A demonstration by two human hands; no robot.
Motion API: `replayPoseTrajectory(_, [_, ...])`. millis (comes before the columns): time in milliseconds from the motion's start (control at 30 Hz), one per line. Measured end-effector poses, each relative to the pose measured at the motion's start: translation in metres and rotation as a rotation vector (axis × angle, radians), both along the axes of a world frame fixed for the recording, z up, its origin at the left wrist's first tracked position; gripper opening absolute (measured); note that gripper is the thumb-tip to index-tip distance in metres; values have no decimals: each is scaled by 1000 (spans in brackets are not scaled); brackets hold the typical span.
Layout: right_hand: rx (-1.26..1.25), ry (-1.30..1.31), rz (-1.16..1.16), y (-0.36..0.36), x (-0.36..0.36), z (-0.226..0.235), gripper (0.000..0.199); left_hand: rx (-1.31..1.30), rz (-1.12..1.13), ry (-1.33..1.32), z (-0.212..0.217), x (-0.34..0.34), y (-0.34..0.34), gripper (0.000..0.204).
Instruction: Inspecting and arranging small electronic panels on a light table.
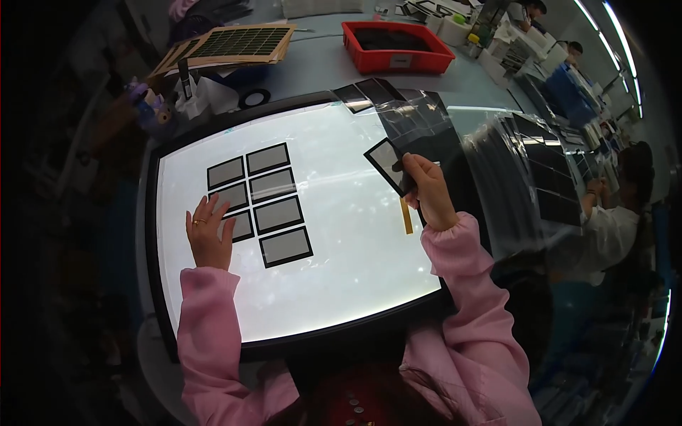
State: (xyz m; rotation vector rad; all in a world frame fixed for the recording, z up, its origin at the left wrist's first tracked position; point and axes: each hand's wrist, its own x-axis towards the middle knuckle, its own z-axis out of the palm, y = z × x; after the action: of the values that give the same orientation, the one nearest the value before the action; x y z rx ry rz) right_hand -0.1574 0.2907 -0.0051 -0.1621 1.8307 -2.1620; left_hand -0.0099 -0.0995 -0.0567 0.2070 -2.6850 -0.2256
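Spread apart, the fingers of the left hand (209, 234) partly hide two panels (234, 195) on the glowing light box (348, 248); whether they touch is hard to tell. The right hand (432, 190) clamps its fingers over one end of a held panel (384, 157), grey with a black border, tilted above the light box's right side.

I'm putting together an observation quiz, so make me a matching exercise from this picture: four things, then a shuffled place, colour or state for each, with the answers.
Things:
1. Right hand
2. Left hand
3. Plastic bin
4. Narrow strip

Descriptions:
A. Gold-coloured, on the light table
B. Pinching a dark-framed panel
C. Red, beyond the light table
D. Fingers spread at the laid-out panels

Pairs: 1-B, 2-D, 3-C, 4-A
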Motion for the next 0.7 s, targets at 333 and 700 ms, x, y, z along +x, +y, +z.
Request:
replayPoseTrajectory(333, [288,218,486,-53,62,7,27,1411,-422,-316,44,20,128,34])
replayPoseTrajectory(700, [1180,1372,-241,-39,-50,-37,20,1403,-441,-192,3,3,83,13])
